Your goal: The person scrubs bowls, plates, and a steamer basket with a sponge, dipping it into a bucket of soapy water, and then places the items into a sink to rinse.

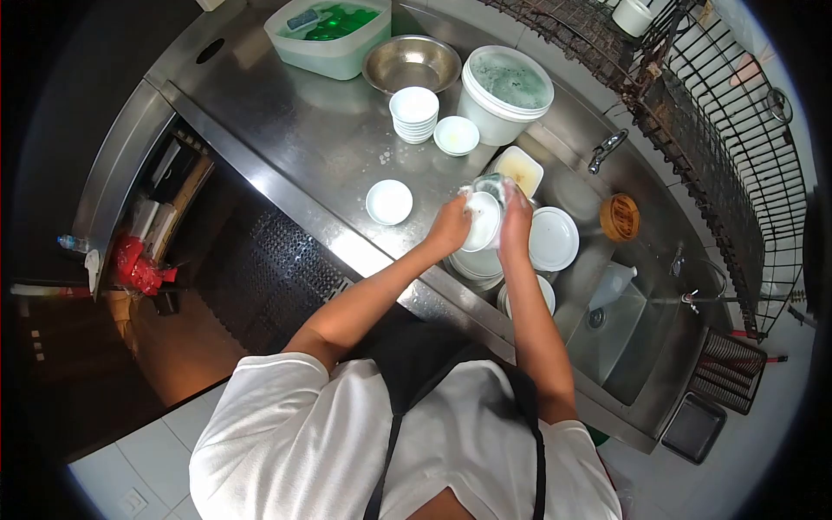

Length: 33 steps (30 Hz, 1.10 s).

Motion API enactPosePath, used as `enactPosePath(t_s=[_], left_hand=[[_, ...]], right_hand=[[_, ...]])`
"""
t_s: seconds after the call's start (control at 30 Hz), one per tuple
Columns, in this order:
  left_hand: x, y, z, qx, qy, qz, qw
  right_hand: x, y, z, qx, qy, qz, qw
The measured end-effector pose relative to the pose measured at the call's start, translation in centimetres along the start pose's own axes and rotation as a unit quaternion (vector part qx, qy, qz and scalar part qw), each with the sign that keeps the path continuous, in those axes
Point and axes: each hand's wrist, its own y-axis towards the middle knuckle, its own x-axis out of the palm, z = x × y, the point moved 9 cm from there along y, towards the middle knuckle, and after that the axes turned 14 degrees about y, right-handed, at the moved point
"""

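Note:
My left hand point(450, 224) is closed on the rim of a small white bowl point(482, 227), tilted with its opening toward me. My right hand point(516, 218) presses a green, foamy sponge point(491, 184) against the bowl's far side; its fingers are partly blurred. Beneath the bowl, a stack of white plates point(478, 265) stands on the steel counter. One white bowl point(389, 202) sits alone to the left. Farther back are a stack of small white bowls point(414, 114) and another bowl point(457, 136) beside it. A white plate point(555, 238) lies just right of my right hand.
Along the back stand a tub of green liquid point(334, 39), a metal basin point(412, 65) and a bucket of sudsy water point(507, 87). A square dish point(520, 169), brown basket point(620, 217), faucet point(607, 151) and sink point(607, 347) are rightward. A wire rack point(728, 95) hangs above.

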Motion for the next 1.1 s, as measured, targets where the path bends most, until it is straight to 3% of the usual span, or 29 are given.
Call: enactPosePath(t_s=[0.1,0.23,0.3,0.4,0.53,0.73,0.83,0.93,1.0,1.1], left_hand=[[-2.1,-0.1,0.5,-0.069,0.095,-0.026,0.993],[-7.0,0.9,-1.9,-0.040,0.235,0.012,0.971],[-9.2,1.4,-4.9,-0.043,0.295,-0.018,0.954],[-12.6,1.3,-9.3,-0.033,0.383,0.008,0.923],[-14.4,2.0,-13.0,-0.013,0.440,-0.007,0.898],[-13.7,4.7,-13.9,0.042,0.470,-0.094,0.877],[-15.2,7.9,-12.9,0.004,0.451,-0.035,0.892],[-17.8,13.1,-10.6,-0.047,0.363,0.084,0.927],[-17.9,17.0,-10.2,-0.040,0.351,0.125,0.927],[-15.7,21.2,-10.9,-0.005,0.378,0.141,0.915]], right_hand=[[-3.1,-0.6,6.1,0.125,0.063,0.126,0.982],[-3.5,-3.7,7.3,0.136,-0.140,0.170,0.966],[-2.8,-4.7,6.6,0.108,-0.108,0.132,0.979],[-5.9,-3.5,7.5,0.092,-0.077,0.067,0.990],[-10.2,-4.5,9.3,0.155,-0.056,0.096,0.982],[-11.7,-7.6,10.2,0.163,-0.064,0.115,0.978],[-13.0,-7.9,11.2,0.155,-0.073,0.109,0.979],[-13.1,-8.9,10.6,0.166,-0.097,0.112,0.975],[-13.5,-9.4,10.0,0.185,-0.116,0.127,0.968],[-16.2,-8.9,10.7,0.089,-0.108,0.125,0.982]])
